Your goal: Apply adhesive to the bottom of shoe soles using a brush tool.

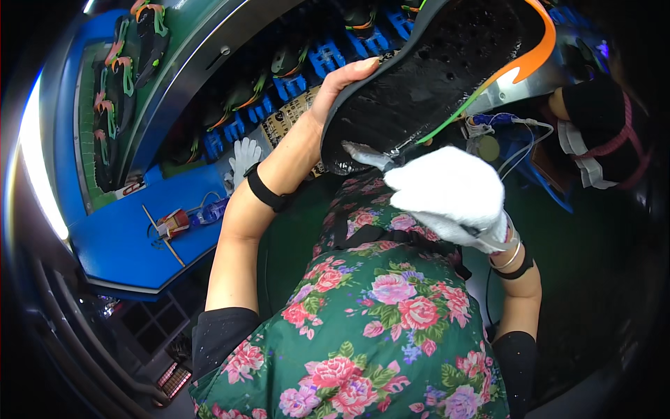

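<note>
Black shoe sole (447, 70), pitted and edged in orange and green, held aloft beyond the right edge of the blue surface (112, 241). Wet sheen near its lower end suggests coating partly done; the remainder cannot be judged. The brush (366, 154) lies against that end. Left hand (342, 87) grips the rim, fingers hidden; gloved right hand (450, 195) is closed around the brush handle.

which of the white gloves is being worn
The worn glove is on the right hand, which holds a brush to a black sole; the other glove lies by the blue table, no hand showing inside.
</note>
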{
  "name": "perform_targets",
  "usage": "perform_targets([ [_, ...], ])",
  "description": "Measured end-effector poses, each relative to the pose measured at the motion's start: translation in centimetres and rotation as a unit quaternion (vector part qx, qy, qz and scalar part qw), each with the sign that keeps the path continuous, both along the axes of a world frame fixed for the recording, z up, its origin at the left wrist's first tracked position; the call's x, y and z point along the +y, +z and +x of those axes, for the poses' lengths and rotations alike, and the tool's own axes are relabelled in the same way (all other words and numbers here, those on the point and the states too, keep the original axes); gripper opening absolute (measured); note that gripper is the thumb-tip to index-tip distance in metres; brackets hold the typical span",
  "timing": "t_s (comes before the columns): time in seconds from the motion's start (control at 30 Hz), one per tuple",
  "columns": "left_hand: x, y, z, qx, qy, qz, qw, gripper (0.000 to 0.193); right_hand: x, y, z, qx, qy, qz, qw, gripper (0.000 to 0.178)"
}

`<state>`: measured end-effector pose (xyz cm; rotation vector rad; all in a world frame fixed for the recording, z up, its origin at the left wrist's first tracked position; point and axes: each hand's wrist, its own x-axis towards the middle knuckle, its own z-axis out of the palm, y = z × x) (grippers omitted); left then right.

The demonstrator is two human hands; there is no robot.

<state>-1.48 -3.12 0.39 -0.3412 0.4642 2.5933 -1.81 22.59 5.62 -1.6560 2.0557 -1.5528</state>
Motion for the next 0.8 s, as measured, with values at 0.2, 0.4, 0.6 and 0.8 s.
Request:
perform_targets([
  [0.2,-0.1,-0.3,-0.7,-0.027,0.033,0.022,0.999,0.047,-1.1,0.5,-0.1,-0.234,0.040,-0.102,0.966,0.022],
  [0.4,2.1,-1.5,0.5,0.039,0.031,0.064,0.997,0.070,-0.5,-0.3,0.5,-0.405,-0.043,-0.048,0.912,0.012],
  [0.6,4.8,-2.2,5.1,-0.110,0.069,0.237,0.963,0.080,-0.8,0.1,-5.4,-0.019,-0.174,-0.034,0.984,0.015],
  [0.8,4.3,-2.8,6.0,-0.039,0.094,0.229,0.968,0.092,-3.0,0.9,-5.3,-0.002,-0.121,-0.042,0.992,0.023],
])
